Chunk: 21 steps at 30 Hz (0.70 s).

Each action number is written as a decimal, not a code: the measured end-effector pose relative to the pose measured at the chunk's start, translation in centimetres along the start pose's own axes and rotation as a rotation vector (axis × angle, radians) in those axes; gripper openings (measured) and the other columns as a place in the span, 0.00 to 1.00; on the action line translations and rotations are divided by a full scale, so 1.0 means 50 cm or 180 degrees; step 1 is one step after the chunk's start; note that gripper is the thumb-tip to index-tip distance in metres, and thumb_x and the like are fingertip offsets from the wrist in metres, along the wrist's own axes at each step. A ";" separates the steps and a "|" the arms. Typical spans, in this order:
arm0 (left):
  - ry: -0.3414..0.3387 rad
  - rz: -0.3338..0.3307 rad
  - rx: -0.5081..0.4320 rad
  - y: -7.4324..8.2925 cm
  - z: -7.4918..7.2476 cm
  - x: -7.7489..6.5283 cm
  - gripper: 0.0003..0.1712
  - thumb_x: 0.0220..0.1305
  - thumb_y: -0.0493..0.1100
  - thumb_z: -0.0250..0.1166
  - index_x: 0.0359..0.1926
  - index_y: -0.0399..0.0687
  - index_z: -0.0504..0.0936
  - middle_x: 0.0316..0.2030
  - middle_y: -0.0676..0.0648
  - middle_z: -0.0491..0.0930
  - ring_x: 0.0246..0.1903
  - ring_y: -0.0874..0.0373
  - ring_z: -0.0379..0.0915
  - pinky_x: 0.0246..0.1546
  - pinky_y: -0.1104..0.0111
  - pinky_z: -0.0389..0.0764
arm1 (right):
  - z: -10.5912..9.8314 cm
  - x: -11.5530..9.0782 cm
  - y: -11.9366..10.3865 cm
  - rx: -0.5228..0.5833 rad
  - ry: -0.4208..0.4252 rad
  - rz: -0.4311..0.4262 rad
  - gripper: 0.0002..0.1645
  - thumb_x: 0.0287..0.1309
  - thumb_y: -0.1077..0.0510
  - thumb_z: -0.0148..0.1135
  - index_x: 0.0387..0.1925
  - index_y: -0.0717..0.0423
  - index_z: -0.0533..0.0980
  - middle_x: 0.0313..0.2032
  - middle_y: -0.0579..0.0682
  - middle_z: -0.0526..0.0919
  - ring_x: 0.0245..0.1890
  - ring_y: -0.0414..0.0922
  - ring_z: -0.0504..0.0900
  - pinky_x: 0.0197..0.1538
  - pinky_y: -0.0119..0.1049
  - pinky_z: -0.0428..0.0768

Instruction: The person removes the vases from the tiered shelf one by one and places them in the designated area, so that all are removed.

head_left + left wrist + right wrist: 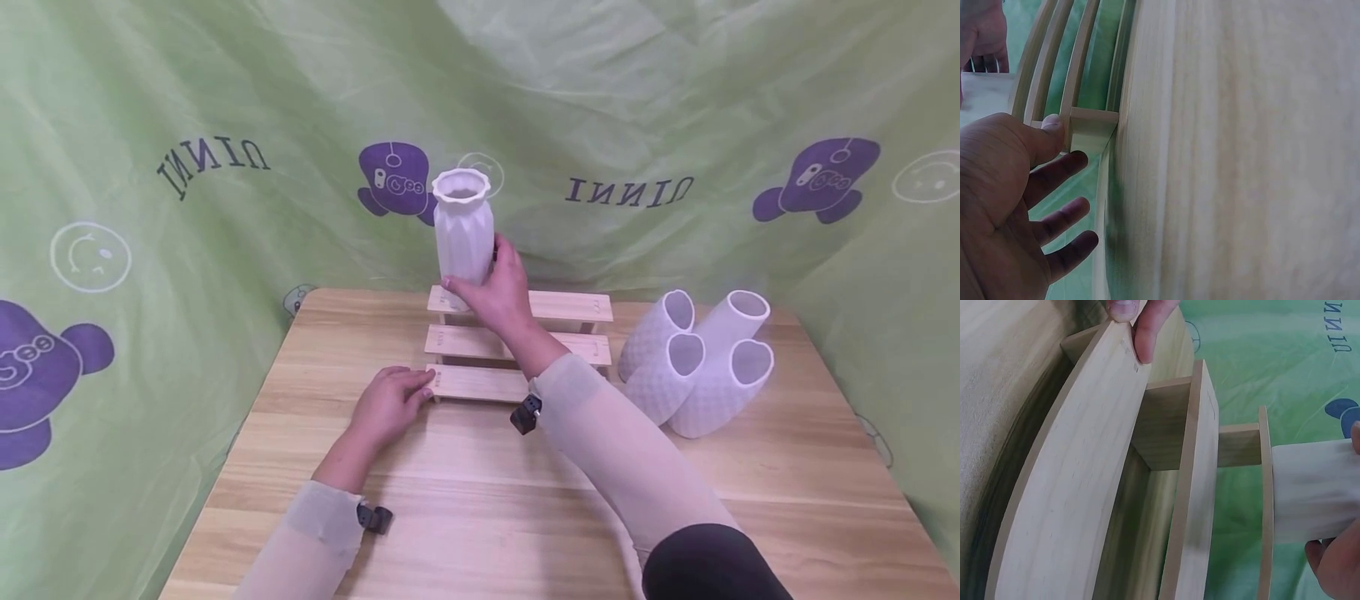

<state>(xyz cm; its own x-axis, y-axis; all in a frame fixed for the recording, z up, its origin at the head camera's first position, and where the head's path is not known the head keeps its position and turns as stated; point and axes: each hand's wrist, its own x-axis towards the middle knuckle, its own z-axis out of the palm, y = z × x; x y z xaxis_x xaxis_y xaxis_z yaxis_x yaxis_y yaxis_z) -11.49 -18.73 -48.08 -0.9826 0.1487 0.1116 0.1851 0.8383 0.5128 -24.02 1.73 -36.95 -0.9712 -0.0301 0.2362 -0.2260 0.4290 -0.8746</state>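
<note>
A white fluted vase (463,233) with a scalloped rim stands upright at the left end of the top step of a three-step wooden rack (480,383). My right hand (504,292) grips its lower part, thumb in front and fingers round the right side. In the right wrist view the base of the vase (1310,487) meets the top board. With thumb and index finger, my left hand (386,408) pinches the left end of the lowest step. The left wrist view shows the other fingers of this hand (1004,187) spread apart from the wood.
To the right of the rack, a cluster of several white textured vases (697,367) stands on the wooden table (450,500), their mouths leaning different ways. Behind the table hangs a green printed curtain (315,108), close to its back edge.
</note>
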 end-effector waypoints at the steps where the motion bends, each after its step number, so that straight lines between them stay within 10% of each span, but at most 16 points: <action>1: 0.0000 -0.0004 0.0003 0.000 0.000 0.000 0.22 0.71 0.48 0.69 0.64 0.55 0.83 0.59 0.49 0.85 0.64 0.44 0.74 0.69 0.48 0.72 | 0.000 0.000 0.000 -0.0005 0.0000 -0.0007 0.63 0.42 0.44 0.85 0.75 0.54 0.61 0.64 0.54 0.74 0.61 0.51 0.77 0.64 0.47 0.80; 21: -0.0028 -0.0070 -0.0038 -0.003 0.004 0.000 0.22 0.72 0.49 0.68 0.64 0.56 0.83 0.59 0.49 0.84 0.65 0.43 0.73 0.70 0.47 0.71 | -0.012 -0.024 0.004 -0.0074 0.0027 -0.0069 0.63 0.45 0.42 0.83 0.77 0.55 0.59 0.64 0.56 0.74 0.60 0.53 0.77 0.63 0.47 0.80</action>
<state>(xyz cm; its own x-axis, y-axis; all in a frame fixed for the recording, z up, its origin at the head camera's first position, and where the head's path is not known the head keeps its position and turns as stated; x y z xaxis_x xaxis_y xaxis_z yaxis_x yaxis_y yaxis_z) -11.50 -18.75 -48.30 -0.9865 0.1348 0.0928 0.1635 0.8351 0.5253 -22.85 2.40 -37.13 -0.9654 -0.0319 0.2587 -0.2451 0.4492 -0.8591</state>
